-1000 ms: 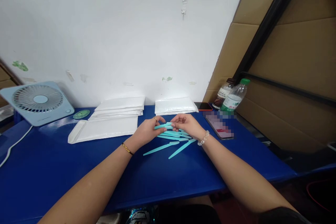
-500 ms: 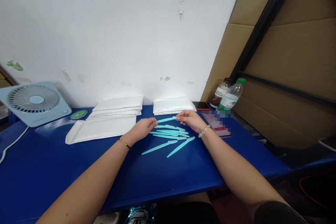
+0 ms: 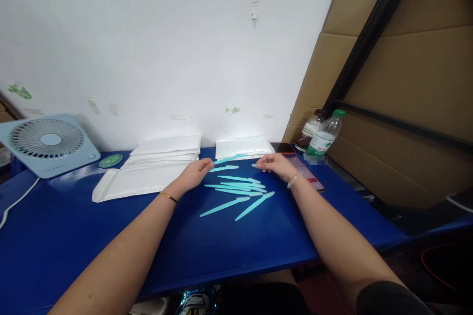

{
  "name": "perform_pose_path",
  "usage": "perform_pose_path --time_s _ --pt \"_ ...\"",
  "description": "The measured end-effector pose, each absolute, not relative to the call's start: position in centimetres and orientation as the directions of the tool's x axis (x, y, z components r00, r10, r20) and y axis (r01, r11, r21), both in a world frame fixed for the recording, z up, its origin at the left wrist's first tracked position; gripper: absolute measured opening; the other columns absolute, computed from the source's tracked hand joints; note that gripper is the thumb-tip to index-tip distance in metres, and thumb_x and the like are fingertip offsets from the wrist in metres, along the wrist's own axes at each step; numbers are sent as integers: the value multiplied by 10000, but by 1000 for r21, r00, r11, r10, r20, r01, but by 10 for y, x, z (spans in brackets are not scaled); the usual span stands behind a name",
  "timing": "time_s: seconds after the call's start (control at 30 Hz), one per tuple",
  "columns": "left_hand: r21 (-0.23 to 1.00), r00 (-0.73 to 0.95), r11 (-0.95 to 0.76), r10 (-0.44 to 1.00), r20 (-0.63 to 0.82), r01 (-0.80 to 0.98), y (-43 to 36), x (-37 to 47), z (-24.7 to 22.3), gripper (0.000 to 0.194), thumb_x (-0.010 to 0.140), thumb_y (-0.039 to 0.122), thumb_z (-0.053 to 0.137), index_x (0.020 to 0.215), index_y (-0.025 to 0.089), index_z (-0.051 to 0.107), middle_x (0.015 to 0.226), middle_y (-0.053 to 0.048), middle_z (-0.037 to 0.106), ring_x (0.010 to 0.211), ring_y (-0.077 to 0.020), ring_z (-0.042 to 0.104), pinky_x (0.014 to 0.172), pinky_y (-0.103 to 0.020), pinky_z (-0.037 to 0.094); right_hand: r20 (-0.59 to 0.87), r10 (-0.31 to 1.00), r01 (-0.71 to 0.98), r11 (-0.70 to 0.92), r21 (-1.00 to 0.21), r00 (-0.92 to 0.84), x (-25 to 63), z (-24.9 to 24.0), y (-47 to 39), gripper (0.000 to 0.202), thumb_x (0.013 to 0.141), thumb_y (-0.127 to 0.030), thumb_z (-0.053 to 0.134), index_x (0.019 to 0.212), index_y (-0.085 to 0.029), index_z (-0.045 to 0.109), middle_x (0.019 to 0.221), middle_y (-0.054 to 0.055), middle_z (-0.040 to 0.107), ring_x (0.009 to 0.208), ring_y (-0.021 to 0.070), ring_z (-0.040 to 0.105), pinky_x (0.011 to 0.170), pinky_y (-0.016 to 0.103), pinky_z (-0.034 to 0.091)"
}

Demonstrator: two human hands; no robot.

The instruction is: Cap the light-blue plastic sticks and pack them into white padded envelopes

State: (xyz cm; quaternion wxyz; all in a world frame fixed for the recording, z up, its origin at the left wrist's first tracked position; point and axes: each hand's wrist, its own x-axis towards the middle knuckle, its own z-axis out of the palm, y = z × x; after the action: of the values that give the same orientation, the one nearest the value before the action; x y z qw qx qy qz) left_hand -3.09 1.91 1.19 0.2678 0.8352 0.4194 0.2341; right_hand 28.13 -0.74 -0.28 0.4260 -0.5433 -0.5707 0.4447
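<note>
My left hand point(image 3: 199, 171) pinches the handle end of a teal eyebrow razor point(image 3: 231, 158), whose blade end points right. Just below it is a second teal razor point(image 3: 225, 169); I cannot tell whether the hand touches that one. My right hand point(image 3: 274, 165) is apart from the razor and closed on a small translucent blade cap point(image 3: 254, 165) between thumb and fingers. Several more teal razors point(image 3: 240, 186) lie overlapping on the blue table point(image 3: 236, 241) between my hands. Two others, a razor point(image 3: 224, 206) and a slanted razor point(image 3: 254, 206), lie nearer to me.
White padded envelopes point(image 3: 144, 182) are stacked at the left, with another envelope pile point(image 3: 244, 147) by the wall. A blue fan point(image 3: 51, 145) and a green disc point(image 3: 111, 161) stand far left. Two phones, including a dark phone point(image 3: 284, 149), and two bottles point(image 3: 323, 138) are at right.
My hands have moved apart. The right hand has drawn a small cap off the razor's blade end and shifted right; my left hand has moved slightly left with the razor.
</note>
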Motion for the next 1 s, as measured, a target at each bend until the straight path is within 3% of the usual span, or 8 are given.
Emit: perform_pose_path --time_s 0.13,0.23,0.37,0.53,0.63,0.77,0.9,1.0 --pt "662 530 -507 826 191 552 16 -24 8 349 913 471 318 689 207 368 633 40 352 606 -131 367 587 -254 299 102 994 474 112 -874 -47 267 -2 -10 290 663 -406 742 804 -153 739 779 45 710 716 162 607 704 291 462" --pt "672 530 -512 823 205 535 11 -15 7 353 916 472 310 689 208 363 634 38 359 609 -133 370 584 -256 297 144 979 411 193 -891 -146 246 2 -17 341 754 -475 654 877 -165 727 858 50 710 796 175 615 761 301 462" --pt "662 534 -525 817 216 535 8 -7 9 349 923 466 305 695 208 364 642 35 385 613 -133 396 583 -256 303 108 965 293 178 -939 -240 231 2 -19 327 763 -469 647 811 -150 704 753 40 677 722 147 590 725 277 449" --pt "587 472 -524 843 258 617 17 -15 8 329 934 431 297 701 213 376 626 32 415 605 -142 440 583 -258 317 86 992 286 111 -952 -98 258 2 -11 265 731 -418 650 732 -153 668 707 27 651 681 133 562 679 259 424" --pt "480 443 -506 862 247 716 22 -23 3 318 943 402 294 714 219 415 622 20 476 607 -160 487 568 -264 316 61 997 522 80 -849 -53 277 3 -9 235 714 -393 652 689 -159 660 692 18 647 674 143 560 658 260 413" --pt "259 475 -517 855 207 816 23 -26 -3 279 939 373 333 821 216 531 738 -30 599 708 -205 573 621 -285 359 57 998 819 48 -572 -19 279 6 -13 178 698 -362 678 723 -185 680 734 16 662 703 160 572 658 264 406" --pt "225 494 -540 839 229 811 22 -27 -5 299 908 410 408 1048 211 582 927 -66 626 853 -224 590 723 -310 409 129 986 864 156 -478 -106 266 12 -22 156 734 -339 656 770 -191 688 815 27 679 732 154 580 669 254 405" --pt "264 526 -566 824 210 781 22 -30 -4 302 861 442 490 1046 230 599 923 -46 611 845 -209 582 723 -301 419 50 967 842 244 -481 -252 259 15 -27 137 727 -322 668 721 -185 679 743 12 671 673 141 572 626 240 392"
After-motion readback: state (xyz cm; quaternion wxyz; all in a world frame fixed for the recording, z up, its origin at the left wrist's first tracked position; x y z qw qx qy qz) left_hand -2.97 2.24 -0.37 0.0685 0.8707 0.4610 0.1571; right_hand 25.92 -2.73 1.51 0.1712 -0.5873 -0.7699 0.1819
